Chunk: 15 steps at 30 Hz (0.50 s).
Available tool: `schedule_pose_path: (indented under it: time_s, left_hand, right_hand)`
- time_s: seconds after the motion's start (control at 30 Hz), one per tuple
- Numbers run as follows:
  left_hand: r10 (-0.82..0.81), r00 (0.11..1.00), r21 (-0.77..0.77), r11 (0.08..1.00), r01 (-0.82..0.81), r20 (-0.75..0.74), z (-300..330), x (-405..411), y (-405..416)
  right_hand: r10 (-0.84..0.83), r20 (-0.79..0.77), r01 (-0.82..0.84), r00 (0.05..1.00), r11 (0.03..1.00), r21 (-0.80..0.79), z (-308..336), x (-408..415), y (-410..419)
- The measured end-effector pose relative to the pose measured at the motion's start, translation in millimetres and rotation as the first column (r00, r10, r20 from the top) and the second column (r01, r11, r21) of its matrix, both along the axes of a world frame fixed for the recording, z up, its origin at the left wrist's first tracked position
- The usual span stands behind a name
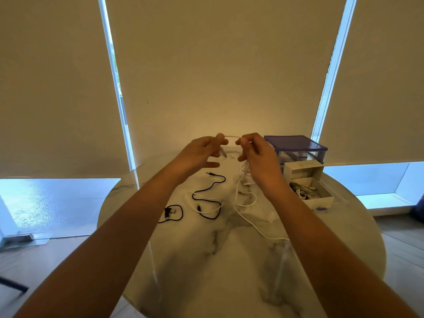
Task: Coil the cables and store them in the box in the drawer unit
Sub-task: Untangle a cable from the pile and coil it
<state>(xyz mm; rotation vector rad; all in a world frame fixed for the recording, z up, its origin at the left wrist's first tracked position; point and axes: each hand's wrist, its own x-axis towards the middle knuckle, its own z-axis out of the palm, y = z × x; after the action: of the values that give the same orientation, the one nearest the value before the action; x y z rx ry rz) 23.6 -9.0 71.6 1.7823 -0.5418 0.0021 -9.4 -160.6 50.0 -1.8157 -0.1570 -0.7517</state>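
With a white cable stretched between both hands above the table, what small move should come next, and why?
Probably bring the left hand to the right hand to lay a first loop: the white cable spans both pinches, and its tail hangs uncoiled onto the table.

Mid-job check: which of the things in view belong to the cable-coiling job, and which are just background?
Job:
- white cable, stretched between left hand and right hand
- black cables on the table
- open box with cables inside
- drawer unit

Background:
- roller blinds
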Motion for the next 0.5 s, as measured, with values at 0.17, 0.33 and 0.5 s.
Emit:
schedule_pose_path:
  time_s: [0.17, 0.33, 0.5]
  left_hand:
    - [0.034, 0.993, 0.101, 0.994, -0.045, 0.114, -6, -1, -2]
    - [-0.081, 0.988, -0.322, 0.946, 0.034, -0.133, 2, -3, -3]
    - [-0.183, 0.955, -0.577, 0.817, 0.017, -0.231, 3, 0, 2]
  right_hand:
    - [-0.039, 0.029, 0.038, 0.999, 0.998, 0.047, 7, 1, -8]
    - [-0.155, -0.014, 0.154, 0.988, 0.986, -0.063, -6, 4, -13]
    - [-0.278, -0.073, 0.229, 0.958, 0.892, -0.391, -19, -3, -9]
